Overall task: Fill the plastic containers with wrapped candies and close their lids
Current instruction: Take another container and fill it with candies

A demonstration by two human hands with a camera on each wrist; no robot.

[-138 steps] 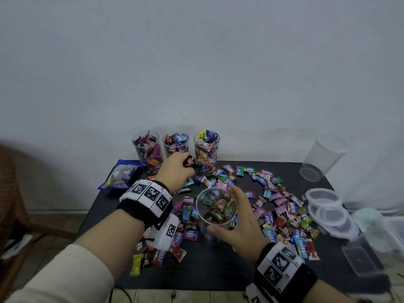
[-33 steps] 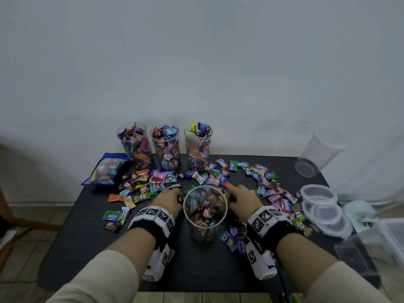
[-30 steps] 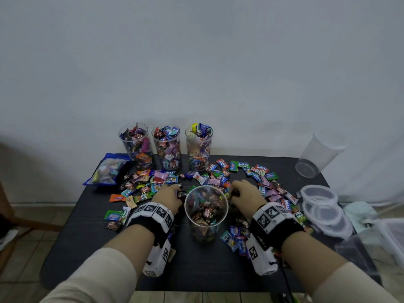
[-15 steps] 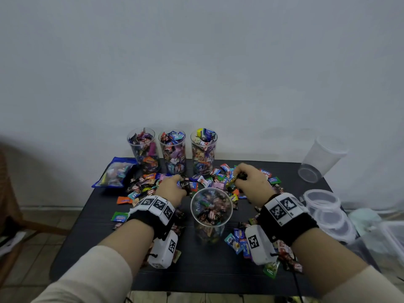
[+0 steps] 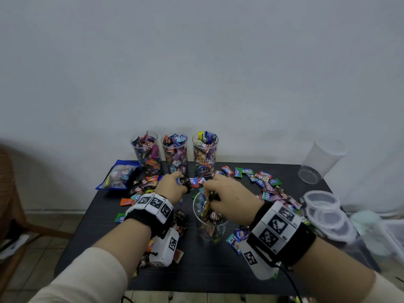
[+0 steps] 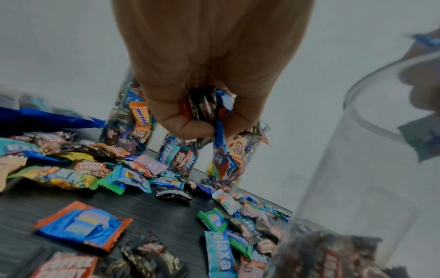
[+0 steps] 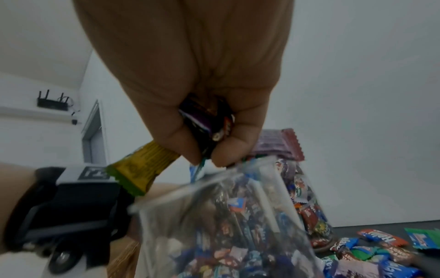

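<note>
A clear plastic cup, partly filled with wrapped candies, stands at the middle of the black table. My right hand hovers over its rim and grips a bunch of wrapped candies; a yellow wrapper sticks out of the fist. My left hand, just left of the cup, grips another bunch of candies. Loose wrapped candies lie scattered around the cup. Three full cups stand at the back by the wall.
A blue candy bag lies at the back left. An empty cup leans at the back right. Round clear lids are stacked by the right edge. More clear plastic tubs sit off the table on the right.
My right hand drew back from the far candies to above the cup with a fistful. My left hand stayed beside the cup, lifting candies off the table.
</note>
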